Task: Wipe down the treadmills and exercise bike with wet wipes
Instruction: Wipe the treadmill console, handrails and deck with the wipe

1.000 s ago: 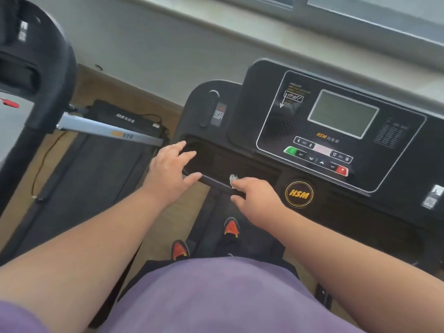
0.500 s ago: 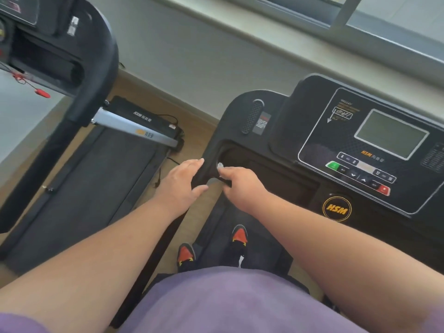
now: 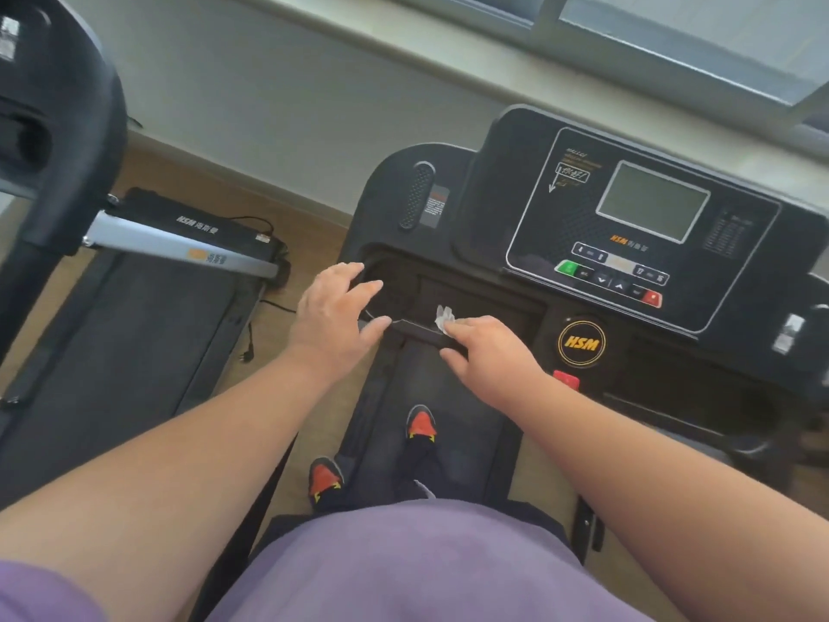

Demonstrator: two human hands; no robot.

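Your right hand [image 3: 491, 356] pinches the wet wipe [image 3: 445, 318] against the near rail of the treadmill [image 3: 448, 208] console tray, while your left hand [image 3: 334, 316] rests open on the tray's left corner. You look early in the job: the second treadmill [image 3: 134, 316] on the left awaits, and no exercise bike is in view. Most of the wipe is hidden under your fingers.

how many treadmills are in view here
2. One treadmill is under the person, its console ahead on the right; a second treadmill stands alongside on the left, partly cut off. More may lie out of frame.
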